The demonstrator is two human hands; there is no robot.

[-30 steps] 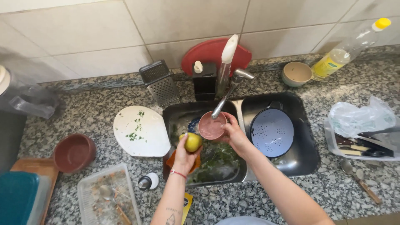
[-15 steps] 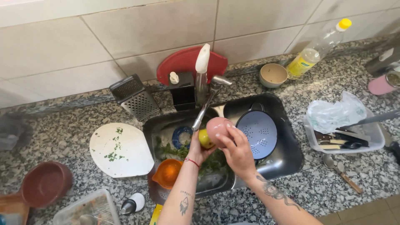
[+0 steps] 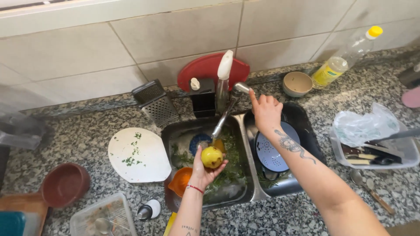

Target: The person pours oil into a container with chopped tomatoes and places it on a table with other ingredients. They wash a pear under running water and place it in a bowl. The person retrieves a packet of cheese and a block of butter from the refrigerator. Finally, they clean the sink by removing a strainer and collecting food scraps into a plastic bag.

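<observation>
Now the left hand [image 3: 205,168] cups a yellow-green lemon [image 3: 212,157] on its upturned fingers, under the faucet spout [image 3: 224,118] over the left sink basin [image 3: 236,192]. Meanwhile the right hand [image 3: 266,111] holds nothing, its index fingertip touching the faucet's top.

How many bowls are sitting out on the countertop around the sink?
2. A reddish-brown bowl sits on the counter at far left, and a small beige bowl stands by the wall behind the sink, beside the oil bottle. Others may be hidden in the sink.
</observation>
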